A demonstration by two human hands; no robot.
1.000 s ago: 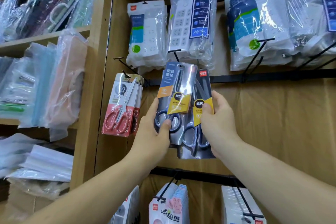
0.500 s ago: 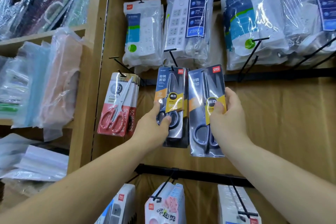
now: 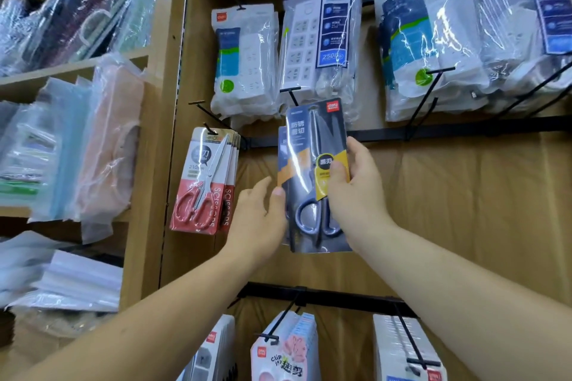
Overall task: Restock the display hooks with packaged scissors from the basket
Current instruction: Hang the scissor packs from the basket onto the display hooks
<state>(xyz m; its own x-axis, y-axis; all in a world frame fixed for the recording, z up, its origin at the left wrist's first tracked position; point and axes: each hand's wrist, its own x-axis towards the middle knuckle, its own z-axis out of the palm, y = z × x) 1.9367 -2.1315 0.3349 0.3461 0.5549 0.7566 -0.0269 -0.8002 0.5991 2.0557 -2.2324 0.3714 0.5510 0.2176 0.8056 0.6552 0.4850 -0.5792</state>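
A grey scissors pack (image 3: 312, 145) with a yellow label is held up in front of the black display hook (image 3: 291, 95). My right hand (image 3: 353, 195) grips it, thumb on the yellow label. Behind it a second grey scissors pack (image 3: 282, 145) shows only its left edge. My left hand (image 3: 258, 219) is beside the packs with its fingers relaxed, the thumb touching their left edge. A bundle of red-handled scissors packs (image 3: 205, 179) hangs on the hook to the left. No basket is in view.
Bagged power strips (image 3: 318, 40) hang on hooks above. An empty hook (image 3: 198, 103) sticks out at upper left. Black rails (image 3: 433, 133) cross the brown panel. More hanging packs (image 3: 288, 349) sit below. Wooden shelves (image 3: 77, 62) with bagged goods stand on the left.
My right hand has moved its pack left, in front of the other pack. My left hand has let go of its pack and opened, now only touching the edge.
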